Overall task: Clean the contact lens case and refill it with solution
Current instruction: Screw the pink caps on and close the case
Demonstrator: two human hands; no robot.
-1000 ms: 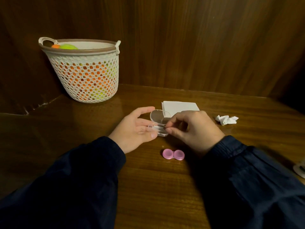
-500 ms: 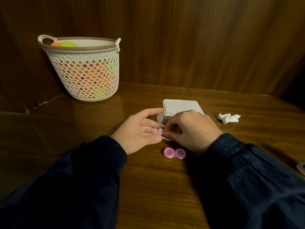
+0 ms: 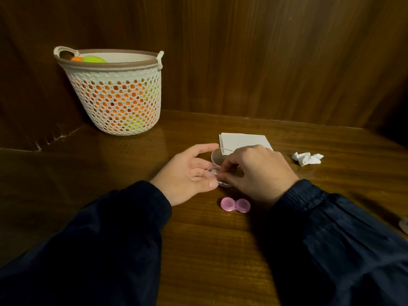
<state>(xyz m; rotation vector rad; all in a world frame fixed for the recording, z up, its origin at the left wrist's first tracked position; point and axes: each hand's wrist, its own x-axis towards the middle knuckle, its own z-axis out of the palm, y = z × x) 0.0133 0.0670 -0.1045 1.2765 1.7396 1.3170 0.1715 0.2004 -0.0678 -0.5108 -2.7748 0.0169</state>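
So far: I judge the task barely begun; nothing shows cleaning or refilling under way.
Lens case: the pink contact lens case (image 3: 235, 204) lies on the table (image 3: 198, 250), both caps on, just nearer me than my hands and well in from every edge. I am not touching it.
Left hand: my left hand (image 3: 187, 173) lies loosely uncurled, palm up, its fingers steadying the clear plastic box (image 3: 220, 173) from the side.
Right hand: my right hand (image 3: 258, 171) has its fingers curled down, pinching something at the box's near rim.
Clear box: its lid (image 3: 216, 157) stands swung up toward the far edge; the base rests on the table between my hands.
Left to do: uncap the pink case, wipe it, fill both wells, recap.
Supplies: a folded white napkin (image 3: 242, 140) sits behind the box toward the far edge; a crumpled tissue (image 3: 307, 157) lies toward the right edge.
Hidden: what my right fingers pinch, and what the box holds, I cannot tell. No solution bottle is in view.
Cut off: a pale object (image 3: 404, 224) at the right edge is too clipped to name.
Basket: a white basket (image 3: 114, 102) with orange and green things stands in the far-left corner.
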